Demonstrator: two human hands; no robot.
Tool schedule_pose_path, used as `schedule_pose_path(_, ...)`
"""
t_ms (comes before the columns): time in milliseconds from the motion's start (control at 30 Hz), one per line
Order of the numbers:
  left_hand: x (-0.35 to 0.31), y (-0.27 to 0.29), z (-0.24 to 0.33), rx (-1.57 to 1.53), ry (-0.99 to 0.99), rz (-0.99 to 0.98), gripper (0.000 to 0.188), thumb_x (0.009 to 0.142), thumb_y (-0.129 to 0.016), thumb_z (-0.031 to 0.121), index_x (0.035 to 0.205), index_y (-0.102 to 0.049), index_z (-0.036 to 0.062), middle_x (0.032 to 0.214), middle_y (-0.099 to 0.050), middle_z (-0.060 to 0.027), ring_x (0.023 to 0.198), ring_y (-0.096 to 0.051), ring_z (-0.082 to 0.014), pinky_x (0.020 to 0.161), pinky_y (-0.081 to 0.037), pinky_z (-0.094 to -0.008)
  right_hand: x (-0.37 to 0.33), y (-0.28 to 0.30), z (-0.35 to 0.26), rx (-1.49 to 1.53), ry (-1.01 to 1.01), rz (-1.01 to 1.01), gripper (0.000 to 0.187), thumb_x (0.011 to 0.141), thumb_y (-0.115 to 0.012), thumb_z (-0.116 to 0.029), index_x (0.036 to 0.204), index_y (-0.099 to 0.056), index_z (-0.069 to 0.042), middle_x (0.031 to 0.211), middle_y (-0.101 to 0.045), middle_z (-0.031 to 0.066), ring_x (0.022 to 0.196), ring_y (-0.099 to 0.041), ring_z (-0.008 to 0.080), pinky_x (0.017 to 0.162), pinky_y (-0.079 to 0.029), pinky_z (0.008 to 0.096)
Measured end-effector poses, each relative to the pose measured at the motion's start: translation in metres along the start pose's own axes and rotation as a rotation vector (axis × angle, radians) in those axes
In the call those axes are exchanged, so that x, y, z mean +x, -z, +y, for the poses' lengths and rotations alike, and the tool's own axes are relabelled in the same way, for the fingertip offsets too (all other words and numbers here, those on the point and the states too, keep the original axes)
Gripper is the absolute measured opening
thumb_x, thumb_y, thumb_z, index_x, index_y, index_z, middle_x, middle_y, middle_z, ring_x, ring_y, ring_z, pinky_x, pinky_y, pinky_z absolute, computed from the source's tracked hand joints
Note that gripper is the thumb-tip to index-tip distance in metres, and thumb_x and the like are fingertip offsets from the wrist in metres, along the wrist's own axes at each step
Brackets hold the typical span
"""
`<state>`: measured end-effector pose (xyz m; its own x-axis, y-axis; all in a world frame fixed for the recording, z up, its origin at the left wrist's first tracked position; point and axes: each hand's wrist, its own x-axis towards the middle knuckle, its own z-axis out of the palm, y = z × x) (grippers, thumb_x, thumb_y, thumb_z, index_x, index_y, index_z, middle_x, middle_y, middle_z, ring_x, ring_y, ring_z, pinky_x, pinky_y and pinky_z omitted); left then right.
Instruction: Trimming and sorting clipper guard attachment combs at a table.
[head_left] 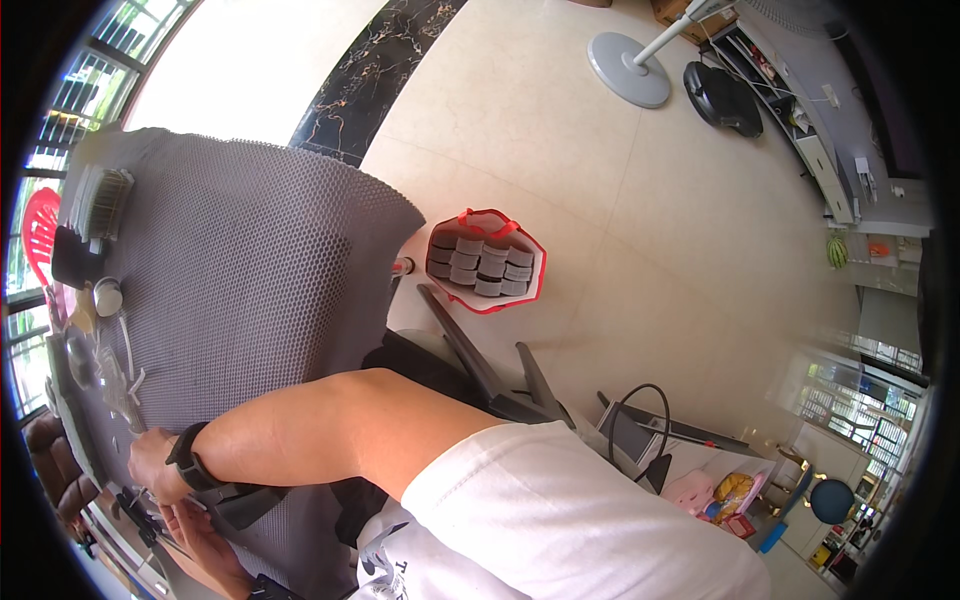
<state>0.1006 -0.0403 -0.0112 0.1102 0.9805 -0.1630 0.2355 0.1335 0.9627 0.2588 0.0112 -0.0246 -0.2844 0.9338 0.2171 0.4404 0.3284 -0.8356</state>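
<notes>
"How are the grips from where you sit?"

"The right grip [155,465] has its fingers tucked out of my sight, so I can't tell if it's closed on anything. The left grip [205,550] sits just beside it with bent fingers – I can't tell there either."

"What are they near?"

"A small dark thing [140,512] is right next to them, too blurry for me to name. A big grey mesh sheet [240,270] spreads out past them. Farther along its left side I see a white round thing [107,297]."

"And way off?"

"A bag with a red edge [541,275] stands on the floor [500,130] – grey rolls [490,263] are inside."
</notes>
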Motion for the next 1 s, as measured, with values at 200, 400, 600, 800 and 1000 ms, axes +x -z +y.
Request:
schedule_pose_path(200,0.005,0.011,-0.006,-0.012,-0.012,-0.029,0.031,0.091,-0.056,0.014,0.12,-0.047,0.0052,0.092,-0.058,0.0005,0.071,-0.051,-0.0007,0.059,-0.041,-0.013,0.001,-0.001,-0.001,0.009,-0.009,0.003,0.02,0.072,-0.064,-0.016,0.088,-0.071,-0.007,0.087,-0.068,0.0105,0.084,-0.067,0.0239,0.071,-0.053,0.0335)
schedule_pose_path(400,0.01,0.021,-0.012,-0.029,-0.024,-0.072,0.033,0.091,-0.056,0.013,0.121,-0.047,0.0052,0.096,-0.06,-0.0002,0.075,-0.055,-0.0011,0.059,-0.044,-0.0125,-0.003,0.003,-0.003,0.018,-0.023,-0.002,0.02,0.073,-0.064,-0.016,0.088,-0.071,-0.007,0.087,-0.068,0.0103,0.085,-0.067,0.0238,0.071,-0.053,0.0332)
schedule_pose_path(600,0.008,0.017,-0.01,-0.032,-0.03,-0.078,0.032,0.091,-0.057,0.013,0.121,-0.047,0.0054,0.096,-0.06,0.0,0.076,-0.055,-0.0012,0.059,-0.044,-0.013,-0.003,0.003,-0.002,0.008,-0.017,0.001,0.02,0.073,-0.064,-0.016,0.089,-0.071,-0.007,0.088,-0.069,0.0099,0.085,-0.067,0.0238,0.072,-0.053,0.0333)
schedule_pose_path(800,0.002,0.002,-0.005,-0.027,-0.027,-0.014,0.035,0.091,-0.056,0.015,0.122,-0.047,0.0027,0.088,-0.056,0.0003,0.073,-0.05,-0.0022,0.061,-0.04,-0.0146,-0.004,0.004,-0.004,0.0,-0.009,-0.013,0.02,0.073,-0.064,-0.016,0.09,-0.071,-0.007,0.088,-0.069,0.0101,0.085,-0.067,0.024,0.072,-0.053,0.0334)
schedule_pose_path(1000,0.002,0.002,-0.004,0.011,-0.006,0.036,0.037,0.091,-0.055,0.015,0.123,-0.045,0.0,0.079,-0.052,0.0013,0.068,-0.045,-0.003,0.061,-0.036,-0.0154,0.018,-0.019,0.003,-0.012,-0.059,-0.082,0.04,0.072,-0.071,-0.039,0.101,-0.068,-0.013,0.098,-0.067,0.0016,0.096,-0.063,0.0176,0.077,-0.051,0.0314)
